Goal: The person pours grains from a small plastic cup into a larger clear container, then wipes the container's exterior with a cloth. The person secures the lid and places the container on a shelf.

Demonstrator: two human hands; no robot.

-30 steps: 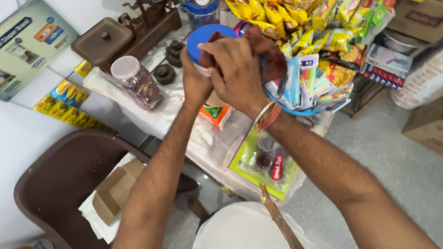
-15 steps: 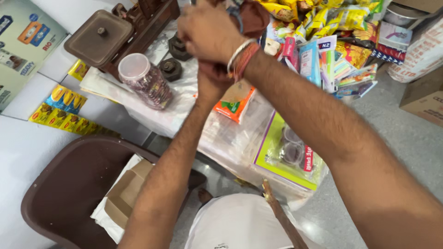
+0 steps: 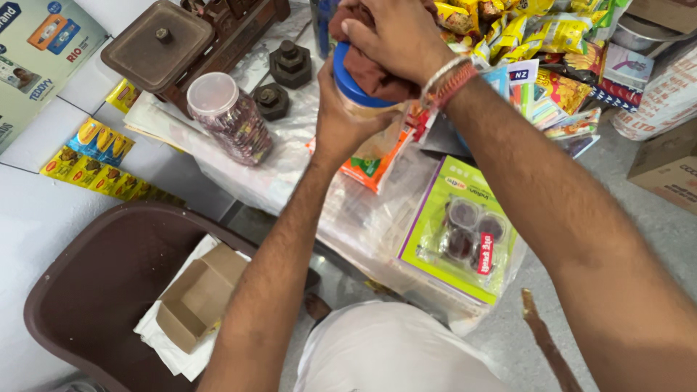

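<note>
Blue-lidded clear plastic jar (image 3: 353,91) is held above the plastic-covered counter (image 3: 290,174). Left hand (image 3: 341,123) clamps its body; right hand (image 3: 396,36) presses a maroon cloth (image 3: 374,76) on the lid. Judgement: brace the jar firmly and wipe round the rim.

A small shop counter: hanging strips of snack packets (image 3: 523,29), a plastic sweet jar (image 3: 231,116), a balance scale (image 3: 189,43) with 2 iron weights (image 3: 290,64), carded goods under clear plastic sheeting (image 3: 465,232).
</note>
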